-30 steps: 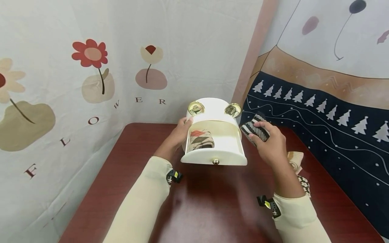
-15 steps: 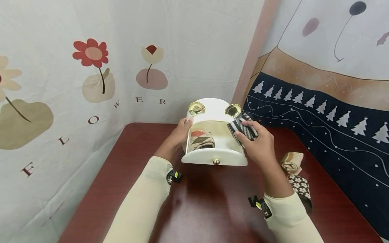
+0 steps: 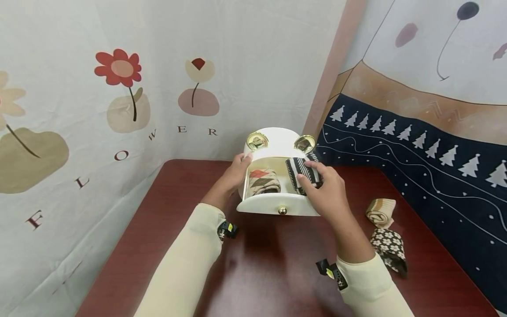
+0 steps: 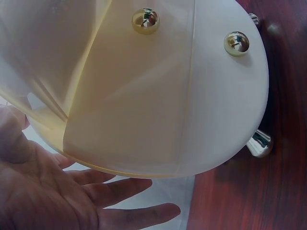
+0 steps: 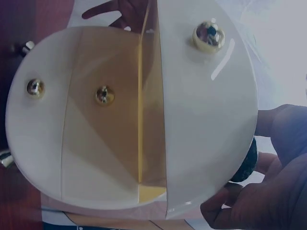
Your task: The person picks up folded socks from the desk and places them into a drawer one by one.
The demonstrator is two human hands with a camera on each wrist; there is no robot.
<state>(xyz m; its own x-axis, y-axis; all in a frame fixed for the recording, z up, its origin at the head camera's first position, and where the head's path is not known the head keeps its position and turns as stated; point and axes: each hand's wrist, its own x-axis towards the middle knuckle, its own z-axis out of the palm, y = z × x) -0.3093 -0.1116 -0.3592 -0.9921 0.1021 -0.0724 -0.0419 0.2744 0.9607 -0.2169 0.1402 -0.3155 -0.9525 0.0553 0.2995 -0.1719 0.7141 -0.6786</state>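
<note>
A white rounded box [image 3: 277, 137], shaped like an alarm clock with two gold bells, stands on the table with its upper drawer [image 3: 259, 206] pulled out. My left hand [image 3: 235, 172] rests against the box's left side, its fingers nearly straight in the left wrist view. With thumb and fingers, my right hand [image 3: 332, 193] holds a black-and-white striped rolled sock [image 3: 294, 169] inside the drawer's right part. In the right wrist view the drawer front hides most of that sock. An argyle rolled sock [image 3: 263, 179] lies in the drawer's left part.
On the dark red table [image 3: 261, 273], right of my right arm, lie a cream rolled sock [image 3: 380, 212] and a black floral rolled sock [image 3: 389, 246]. Printed cloth [image 3: 253, 66] hangs behind and to the right. Lower on the box front are gold knobs [image 4: 145, 21].
My right hand has moved left from beside the box and lowered the striped sock into the drawer. The two socks at right have come into fuller view. My left hand has stayed put.
</note>
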